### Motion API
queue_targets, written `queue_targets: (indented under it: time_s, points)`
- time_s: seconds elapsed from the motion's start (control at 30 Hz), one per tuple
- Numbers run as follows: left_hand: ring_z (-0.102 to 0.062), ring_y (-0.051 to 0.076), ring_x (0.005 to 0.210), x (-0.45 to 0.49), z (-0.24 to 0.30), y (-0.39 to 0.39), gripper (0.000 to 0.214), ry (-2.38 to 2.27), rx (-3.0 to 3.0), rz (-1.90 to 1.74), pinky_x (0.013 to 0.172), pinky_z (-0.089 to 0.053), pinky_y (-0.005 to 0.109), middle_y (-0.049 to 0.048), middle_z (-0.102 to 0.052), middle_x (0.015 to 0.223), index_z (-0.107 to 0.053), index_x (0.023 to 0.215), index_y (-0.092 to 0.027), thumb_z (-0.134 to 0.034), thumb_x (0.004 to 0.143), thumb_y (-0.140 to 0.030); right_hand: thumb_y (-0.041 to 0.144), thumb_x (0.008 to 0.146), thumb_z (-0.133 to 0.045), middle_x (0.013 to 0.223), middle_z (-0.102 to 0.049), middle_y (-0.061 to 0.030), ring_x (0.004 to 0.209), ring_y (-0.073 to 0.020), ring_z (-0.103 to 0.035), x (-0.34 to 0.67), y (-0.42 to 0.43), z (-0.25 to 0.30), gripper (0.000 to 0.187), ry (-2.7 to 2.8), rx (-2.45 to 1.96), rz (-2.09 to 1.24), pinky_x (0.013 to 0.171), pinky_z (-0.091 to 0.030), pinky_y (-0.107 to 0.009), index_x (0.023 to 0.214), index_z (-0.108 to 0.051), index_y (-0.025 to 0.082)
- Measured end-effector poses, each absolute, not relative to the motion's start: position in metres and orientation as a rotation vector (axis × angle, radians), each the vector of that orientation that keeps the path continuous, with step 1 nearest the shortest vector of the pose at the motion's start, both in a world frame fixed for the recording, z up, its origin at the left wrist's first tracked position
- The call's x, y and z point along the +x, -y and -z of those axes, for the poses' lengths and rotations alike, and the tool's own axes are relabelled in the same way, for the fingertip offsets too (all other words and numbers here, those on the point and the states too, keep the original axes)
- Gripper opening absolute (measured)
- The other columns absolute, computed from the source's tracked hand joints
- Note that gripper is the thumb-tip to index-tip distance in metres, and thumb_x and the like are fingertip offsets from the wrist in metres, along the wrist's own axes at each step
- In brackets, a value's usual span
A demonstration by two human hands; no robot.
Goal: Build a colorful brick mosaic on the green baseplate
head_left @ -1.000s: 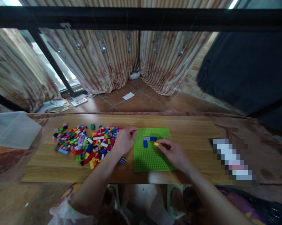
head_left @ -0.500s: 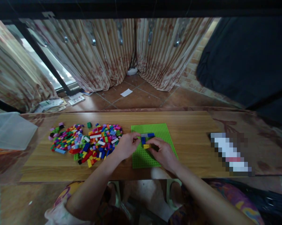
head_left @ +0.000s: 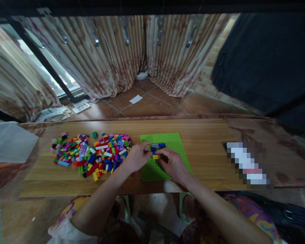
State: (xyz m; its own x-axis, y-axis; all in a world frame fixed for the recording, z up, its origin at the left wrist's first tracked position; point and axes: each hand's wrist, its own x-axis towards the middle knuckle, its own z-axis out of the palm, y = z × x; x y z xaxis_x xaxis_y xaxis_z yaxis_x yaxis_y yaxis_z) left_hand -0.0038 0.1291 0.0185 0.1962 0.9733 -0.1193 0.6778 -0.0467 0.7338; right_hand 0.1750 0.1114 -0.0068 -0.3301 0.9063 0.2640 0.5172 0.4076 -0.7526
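On the green baseplate point(head_left: 165, 173) sits a small build of toy bricks, with a blue brick point(head_left: 161, 145) and a grey brick point(head_left: 154, 145) along its far side. A yellow brick point(head_left: 156, 157) lies at its near end, beside more blue. My right hand point(head_left: 174, 165) has its thumb and index fingertip closed around the right end of the yellow brick, partly covering it. From the left, my left hand point(head_left: 137, 158) reaches in with fingers pinched close to the build. What it holds, if anything, is hidden.
A large pile of mixed bricks point(head_left: 104, 154) spreads over the left of the wooden board point(head_left: 205, 135). One green brick point(head_left: 94, 135) lies behind it. At the far left stands a translucent bin point(head_left: 12, 140). A pixelated item point(head_left: 247, 162) lies at the right.
My right index finger has shifted slightly left over the blue and yellow bricks. My left hand stays near the build's left side. The whole view has shifted a little.
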Motion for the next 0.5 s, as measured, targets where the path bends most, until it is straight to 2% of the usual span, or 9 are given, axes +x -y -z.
queue_targets:
  time_s: [0.23,0.5]
  points:
    - [-0.065,0.017,0.066,0.003,-0.0224,-0.127,0.049,-1.658,1.792,-0.514,0.061,-0.046,0.025,0.0018,-0.071,0.073,-0.057,0.121,-0.011,-0.066,0.075,-0.026,0.004,0.075,-0.062,0.093,-0.07,-0.0039,0.087,-0.0172,-0.063,0.1737,-0.1124,0.0065,0.026,1.99,-1.204,-0.734,0.08,-0.048,-0.032,0.095,-0.066,0.021]
    - [-0.066,0.017,0.069,0.0044,-0.0181,-0.1272,0.049,-1.692,1.793,-0.523,0.061,-0.045,0.025,0.0013,-0.071,0.074,-0.057,0.12,-0.013,-0.068,0.074,-0.025,0.012,0.08,-0.063,0.091,-0.069,-0.0038,0.085,-0.0173,-0.062,0.1767,-0.112,0.0008,0.018,1.977,-1.259,-0.768,0.078,-0.047,-0.032,0.094,-0.068,0.022]
